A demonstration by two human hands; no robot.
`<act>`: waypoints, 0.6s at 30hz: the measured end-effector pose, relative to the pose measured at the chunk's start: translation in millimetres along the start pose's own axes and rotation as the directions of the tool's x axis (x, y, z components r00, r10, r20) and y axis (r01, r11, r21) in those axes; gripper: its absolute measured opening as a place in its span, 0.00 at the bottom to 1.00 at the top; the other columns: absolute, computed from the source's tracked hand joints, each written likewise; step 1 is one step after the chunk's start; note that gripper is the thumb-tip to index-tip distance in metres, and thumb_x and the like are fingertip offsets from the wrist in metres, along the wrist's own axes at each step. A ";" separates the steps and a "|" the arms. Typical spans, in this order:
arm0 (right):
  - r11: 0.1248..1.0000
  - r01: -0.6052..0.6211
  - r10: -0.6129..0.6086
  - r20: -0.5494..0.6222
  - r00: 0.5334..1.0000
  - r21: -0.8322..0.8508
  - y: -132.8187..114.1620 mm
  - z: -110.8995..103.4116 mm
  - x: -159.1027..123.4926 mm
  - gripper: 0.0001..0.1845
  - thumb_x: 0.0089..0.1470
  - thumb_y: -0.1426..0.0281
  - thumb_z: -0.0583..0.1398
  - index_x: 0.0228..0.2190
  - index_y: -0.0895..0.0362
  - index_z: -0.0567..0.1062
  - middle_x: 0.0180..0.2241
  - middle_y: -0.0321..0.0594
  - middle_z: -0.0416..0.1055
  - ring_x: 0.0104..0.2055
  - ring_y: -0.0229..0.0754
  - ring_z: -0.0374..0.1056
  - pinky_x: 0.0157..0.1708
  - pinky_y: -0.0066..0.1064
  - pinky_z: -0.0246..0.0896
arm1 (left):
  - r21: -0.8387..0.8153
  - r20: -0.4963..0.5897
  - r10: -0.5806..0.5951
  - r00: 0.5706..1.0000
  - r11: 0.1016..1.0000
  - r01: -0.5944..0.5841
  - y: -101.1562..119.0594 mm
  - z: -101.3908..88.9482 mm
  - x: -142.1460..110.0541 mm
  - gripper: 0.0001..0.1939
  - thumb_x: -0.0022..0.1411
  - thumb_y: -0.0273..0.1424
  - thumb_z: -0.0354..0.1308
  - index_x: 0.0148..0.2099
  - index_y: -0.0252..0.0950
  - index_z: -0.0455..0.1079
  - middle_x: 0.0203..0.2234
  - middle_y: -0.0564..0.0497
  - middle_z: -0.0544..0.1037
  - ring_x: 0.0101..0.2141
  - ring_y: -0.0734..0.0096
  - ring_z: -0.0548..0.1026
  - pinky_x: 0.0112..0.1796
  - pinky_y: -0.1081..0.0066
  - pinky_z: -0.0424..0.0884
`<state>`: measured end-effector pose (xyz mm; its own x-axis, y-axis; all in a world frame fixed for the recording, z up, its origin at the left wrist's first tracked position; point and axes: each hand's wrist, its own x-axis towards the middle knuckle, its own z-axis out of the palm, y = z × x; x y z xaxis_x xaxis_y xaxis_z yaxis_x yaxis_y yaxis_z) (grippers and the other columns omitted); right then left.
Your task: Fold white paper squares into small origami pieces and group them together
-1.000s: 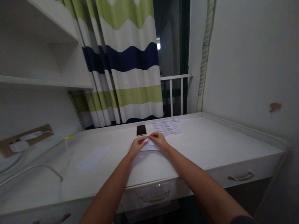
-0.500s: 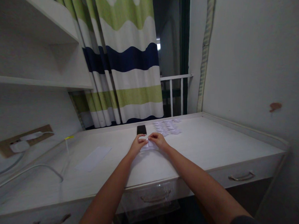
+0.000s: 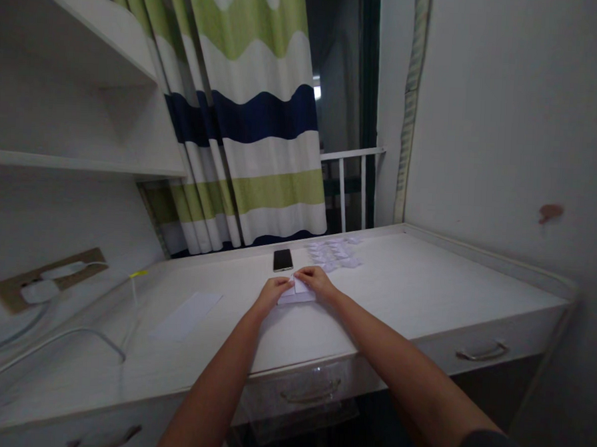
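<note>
A small folded sheet of white paper (image 3: 299, 294) is between my two hands, just above or on the white desk. My left hand (image 3: 273, 292) pinches its left side, fingers closed. At its upper right part, my right hand (image 3: 318, 282) grips the paper with thumb and fingers together. A seam or fold edge shows in the middle between the fingertips. Just beyond my hands lies a black phone (image 3: 283, 259). Several folded white paper pieces (image 3: 334, 253) sit in rows to the phone's right.
A flat white sheet of paper (image 3: 187, 316) lies on the desk (image 3: 405, 282) at left. White cables (image 3: 97, 333) run from a wall socket plate (image 3: 50, 280) across the left end. A striped curtain (image 3: 268, 128) hangs behind the desk, and a shelf (image 3: 76, 164) juts out at upper left.
My left fingers have come down and closed on the paper's left side. More of the phone and the paper now shows. My right hand has shifted only slightly.
</note>
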<state>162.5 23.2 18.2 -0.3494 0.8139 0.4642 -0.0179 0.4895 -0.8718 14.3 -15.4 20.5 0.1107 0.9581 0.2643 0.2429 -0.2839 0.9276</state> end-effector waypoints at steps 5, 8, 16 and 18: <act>0.999 0.029 -0.029 -0.011 1.000 -0.039 2.5 0.1 1.9 0.13 0.39 0.63 0.60 0.20 0.61 0.74 0.18 0.36 0.68 0.23 0.34 0.60 0.24 0.25 0.53 | -0.042 0.010 -0.028 1.000 0.999 0.029 -2.1 0.3 0.1 0.18 0.39 0.43 0.60 0.26 0.31 0.72 0.18 0.52 0.72 0.21 0.74 0.66 0.23 0.75 0.59; 0.992 0.070 -0.073 -0.023 0.997 -0.101 3.9 1.3 2.6 0.10 0.40 0.65 0.59 0.20 0.60 0.74 0.20 0.37 0.70 0.24 0.35 0.61 0.26 0.26 0.55 | -0.062 0.037 -0.051 0.998 0.997 0.054 -3.7 0.8 0.2 0.18 0.39 0.42 0.60 0.26 0.30 0.72 0.15 0.54 0.69 0.18 0.77 0.63 0.21 0.76 0.56; 0.966 0.135 -0.141 -0.013 0.990 -0.220 0.1 1.9 -0.6 0.08 0.43 0.69 0.57 0.22 0.60 0.74 0.23 0.39 0.71 0.26 0.37 0.64 0.29 0.28 0.56 | -0.012 0.053 -0.069 0.996 0.998 0.070 4.6 2.5 -5.0 0.17 0.38 0.42 0.61 0.22 0.30 0.70 0.13 0.56 0.65 0.16 0.80 0.59 0.19 0.76 0.51; 0.970 0.128 -0.132 -0.003 0.991 -0.207 0.0 1.7 -0.6 0.08 0.43 0.69 0.57 0.22 0.61 0.75 0.23 0.40 0.72 0.26 0.37 0.64 0.29 0.28 0.56 | -0.019 0.055 -0.077 0.996 0.997 0.078 5.0 2.3 -5.5 0.17 0.37 0.41 0.62 0.23 0.30 0.70 0.13 0.55 0.67 0.16 0.79 0.61 0.19 0.76 0.52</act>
<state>161.1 22.2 17.7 -0.3411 0.7434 0.5754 0.1318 0.6438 -0.7537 17.2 -22.2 23.1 0.1448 0.9734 0.1773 0.2329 -0.2077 0.9501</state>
